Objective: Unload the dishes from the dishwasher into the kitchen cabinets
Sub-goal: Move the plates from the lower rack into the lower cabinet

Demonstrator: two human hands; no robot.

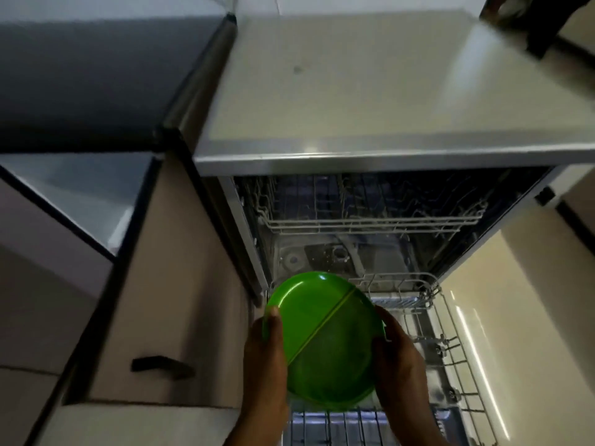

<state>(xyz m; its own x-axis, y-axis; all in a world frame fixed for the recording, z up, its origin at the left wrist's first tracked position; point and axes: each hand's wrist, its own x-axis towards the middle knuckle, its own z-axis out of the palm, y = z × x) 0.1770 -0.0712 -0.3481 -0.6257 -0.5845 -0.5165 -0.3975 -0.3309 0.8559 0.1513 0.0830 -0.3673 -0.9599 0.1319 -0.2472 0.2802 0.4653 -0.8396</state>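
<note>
Low in the centre of the frame, both hands are holding green plates (323, 339) above the pulled-out lower rack (450, 346) of the open dishwasher (370, 220). There seem to be two plates, one overlapping the other along a diagonal edge, though they may be a single divided plate; the blur makes it hard to tell. The left hand (265, 352) is gripping the left rim with its thumb laid over the top face, and the right hand (397, 349) is cupping the right rim with its fingers (384, 320) curled round the edge, so the load is being steadied from opposite sides rather than pinched at one point, which probably keeps smooth plates from sliding apart. The upper rack (370, 217) looks bare of dishes. At the left, a cabinet door with a dark handle (162, 365) is standing open, probably where the plates are headed. The steel surface (370, 91) above the dishwasher fills the upper right.
</note>
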